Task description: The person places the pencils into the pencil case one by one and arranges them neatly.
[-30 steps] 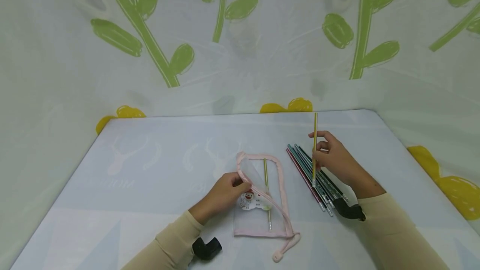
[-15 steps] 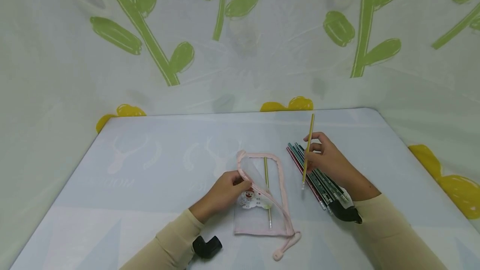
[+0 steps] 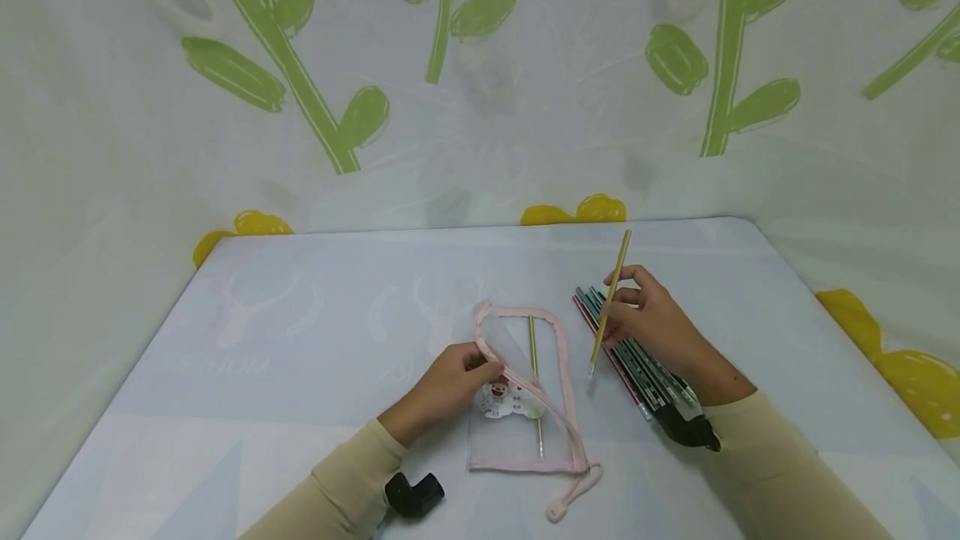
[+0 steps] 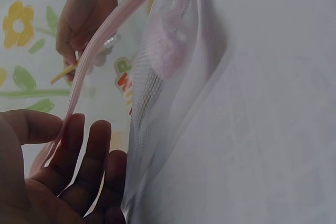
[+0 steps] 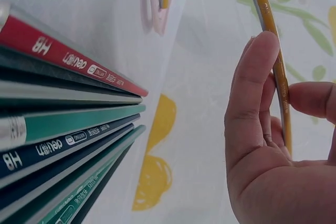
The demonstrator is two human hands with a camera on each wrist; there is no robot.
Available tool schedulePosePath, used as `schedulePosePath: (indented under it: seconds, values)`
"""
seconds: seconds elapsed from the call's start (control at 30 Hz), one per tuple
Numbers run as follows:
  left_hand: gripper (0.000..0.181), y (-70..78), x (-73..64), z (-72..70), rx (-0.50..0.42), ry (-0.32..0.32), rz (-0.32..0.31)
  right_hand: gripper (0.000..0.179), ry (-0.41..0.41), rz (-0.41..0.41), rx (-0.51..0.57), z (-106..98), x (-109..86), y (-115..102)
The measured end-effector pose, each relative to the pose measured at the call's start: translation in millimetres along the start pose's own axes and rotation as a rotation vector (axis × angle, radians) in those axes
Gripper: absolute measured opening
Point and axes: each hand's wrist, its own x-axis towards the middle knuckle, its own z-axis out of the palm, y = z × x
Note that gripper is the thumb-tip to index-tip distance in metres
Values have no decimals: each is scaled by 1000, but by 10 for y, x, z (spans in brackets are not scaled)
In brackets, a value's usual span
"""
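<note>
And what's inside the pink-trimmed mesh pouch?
One yellow pencil shows inside the pouch. The flap's pink trim crosses and hides a bit of its middle; anything behind the white label can't be seen.

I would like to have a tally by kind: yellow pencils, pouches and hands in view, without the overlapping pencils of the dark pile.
Yellow pencils: 2, one in the right hand, one in the pouch
Pouches: 1
Hands: 2, the right hand and the left hand
Total: 5

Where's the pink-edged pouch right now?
In the head view, the pink-edged pouch lies on the table, between the left hand, which pinches its edge, and the pencil pile.
</note>
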Motion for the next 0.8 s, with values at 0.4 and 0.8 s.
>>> schedulePosePath:
  seconds: [0.4,0.8]
  values:
    - [28,-4,18,-2,-40,-13,0,28,-22,-5,-10,64,18,26]
    - [27,21,-2,-6,-106,-20,34,29,-85,14,-35,163,30,86]
